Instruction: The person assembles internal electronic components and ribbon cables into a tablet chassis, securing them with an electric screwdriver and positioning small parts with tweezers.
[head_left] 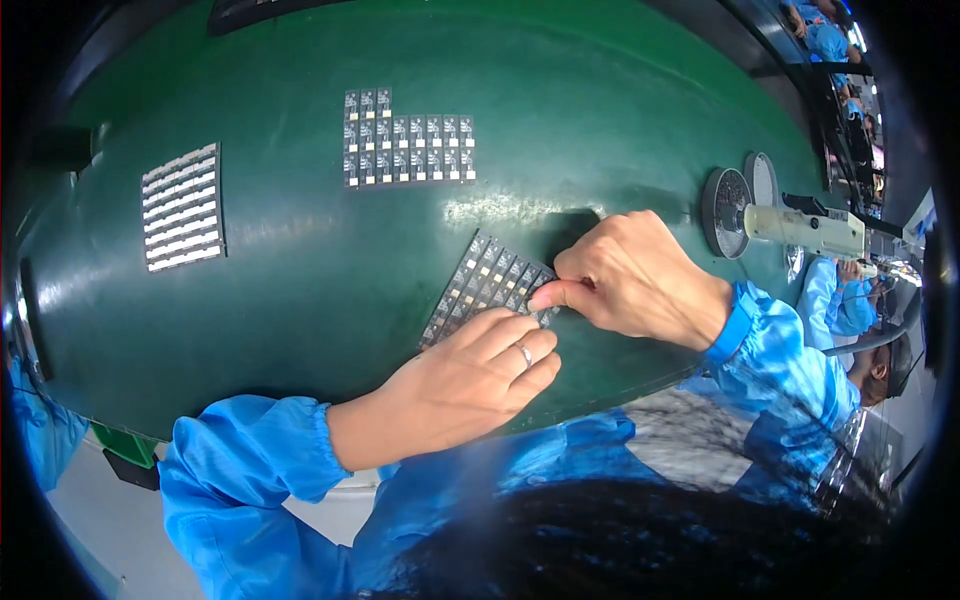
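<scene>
A black circuit board panel (478, 285), divided into narrow strips with small pale components, lies slanted on the green table in front of me. My left hand (455, 385), with a ring on one finger, rests over its near edge. The fingers of that hand are bent and pressed together on the panel, with their tips partly hidden. At the panel's right edge, my right hand (640, 275) is closed in a pinch, thumb and curled forefinger on the corner. Both hands sit close together, and they cover the panel's near right part.
Farther back on the green table (300, 320) lies a block of small boards (410, 150) with white patches. A panel with white rows (182, 208) is at the left. To the right are a round grey dish (724, 212), its lid (762, 180) and a pale corded handheld tool (805, 230).
</scene>
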